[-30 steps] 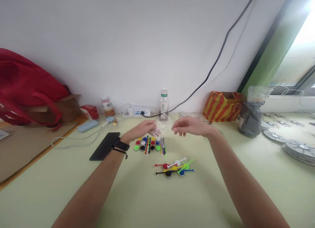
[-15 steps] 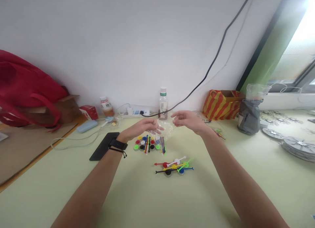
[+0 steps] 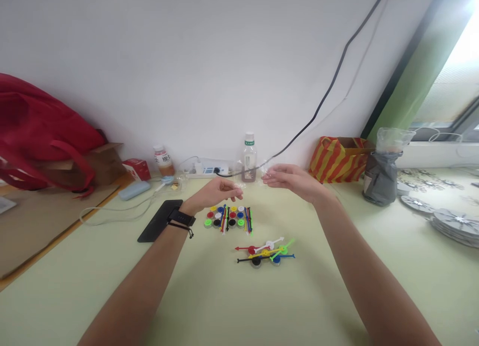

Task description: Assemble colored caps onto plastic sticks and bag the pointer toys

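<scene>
A clear plastic bag (image 3: 265,167), hard to make out, stretches between my two hands in front of the bottle. Thumb and fingers of my left hand (image 3: 213,194) are closed on its left side; a black watch and cord circle that wrist. My right hand (image 3: 294,180) has its fingers pressed together on the bag's right side. Below lie colourful plastic spinner arrows with round bases (image 3: 265,252), laid in a cluster. Behind them are rows of round bases (image 3: 217,215) in several colours, with bundles of loose arrows (image 3: 226,219) beside them.
A bottle with a white cap (image 3: 249,156) stands by the wall near a power strip (image 3: 209,169). A black phone (image 3: 159,221) lies left of my left wrist. At right are a striped bag (image 3: 337,159), a grey bag (image 3: 380,179) and stacked discs (image 3: 456,224).
The plastic bag has risen from over the rows of bases to in front of the bottle. My right hand has shifted slightly right and its fingers have straightened. The spinners lie unmoved.
</scene>
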Action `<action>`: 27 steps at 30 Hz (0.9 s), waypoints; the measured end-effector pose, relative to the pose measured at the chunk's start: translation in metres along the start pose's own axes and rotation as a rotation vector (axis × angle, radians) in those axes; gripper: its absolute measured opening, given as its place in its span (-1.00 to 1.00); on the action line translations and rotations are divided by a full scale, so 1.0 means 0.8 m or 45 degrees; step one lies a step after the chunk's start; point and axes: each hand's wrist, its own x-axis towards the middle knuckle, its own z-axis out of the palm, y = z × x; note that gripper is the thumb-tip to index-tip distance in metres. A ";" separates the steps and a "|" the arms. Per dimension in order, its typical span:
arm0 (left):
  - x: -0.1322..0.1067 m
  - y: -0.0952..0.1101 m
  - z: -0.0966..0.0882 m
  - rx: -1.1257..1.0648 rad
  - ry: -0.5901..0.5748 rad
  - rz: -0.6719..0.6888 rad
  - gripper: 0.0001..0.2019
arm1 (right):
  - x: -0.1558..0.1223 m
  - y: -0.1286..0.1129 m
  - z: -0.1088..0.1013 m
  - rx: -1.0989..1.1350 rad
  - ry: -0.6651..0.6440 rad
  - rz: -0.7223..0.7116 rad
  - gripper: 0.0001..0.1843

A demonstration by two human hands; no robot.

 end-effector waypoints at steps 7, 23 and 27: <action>-0.002 -0.001 0.001 0.022 -0.078 -0.019 -0.57 | -0.008 0.003 0.000 0.015 -0.345 -0.050 -0.46; -0.006 0.007 0.004 0.016 -0.239 0.011 -0.59 | -0.010 0.012 -0.012 0.090 -0.741 -0.032 -0.22; -0.004 0.013 0.008 -0.129 -0.032 0.078 -0.48 | -0.010 0.012 -0.008 0.122 -0.750 0.015 -0.12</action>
